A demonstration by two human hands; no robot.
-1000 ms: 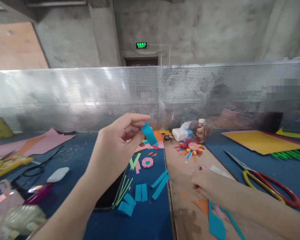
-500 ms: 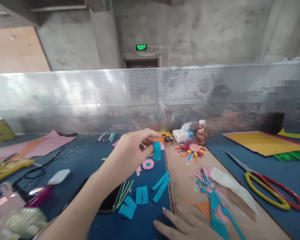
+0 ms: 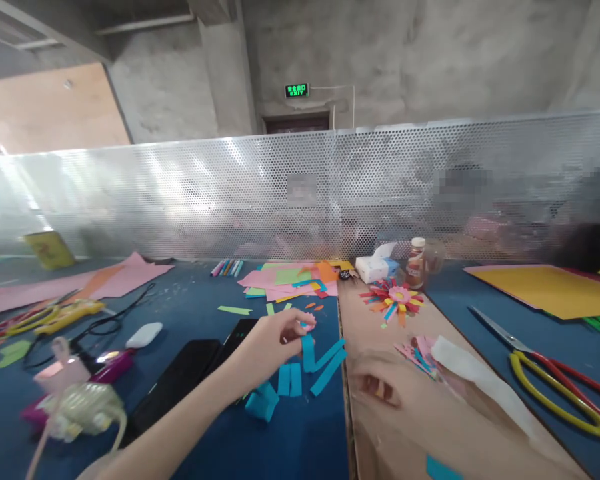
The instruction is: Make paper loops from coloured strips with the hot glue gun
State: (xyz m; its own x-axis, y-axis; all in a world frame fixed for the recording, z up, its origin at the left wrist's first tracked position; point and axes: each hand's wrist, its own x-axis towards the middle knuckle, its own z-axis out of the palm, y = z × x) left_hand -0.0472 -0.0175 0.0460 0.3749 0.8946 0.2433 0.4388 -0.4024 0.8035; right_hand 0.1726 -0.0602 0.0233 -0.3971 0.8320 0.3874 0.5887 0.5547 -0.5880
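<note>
My left hand (image 3: 270, 341) pinches a short blue paper strip (image 3: 307, 352) low over the blue mat, just above several loose blue strips (image 3: 291, 379) and a small pink paper flower. My right hand (image 3: 387, 387) is blurred by motion over the brown cardboard sheet (image 3: 380, 433), fingers curled with a glimpse of something coloured at the fingertips. Pink and blue paper scraps (image 3: 416, 351) and a white paper strip (image 3: 480, 383) lie just beyond it. A finished multicoloured paper flower (image 3: 394, 297) rests farther back on the cardboard.
Red and yellow scissors (image 3: 555, 380) lie at right, near a yellow sheet (image 3: 545, 290). A black phone (image 3: 180, 383), a white object and cables sit at left. A stack of coloured paper (image 3: 290, 280), pens, a tissue box (image 3: 377, 267) and a small bottle (image 3: 417, 263) stand before the perforated metal screen (image 3: 180, 193).
My left hand has come down from chest height to just above the mat with the blue strip. My right hand drew back, then moved forward onto the cardboard. The view shifted slightly left.
</note>
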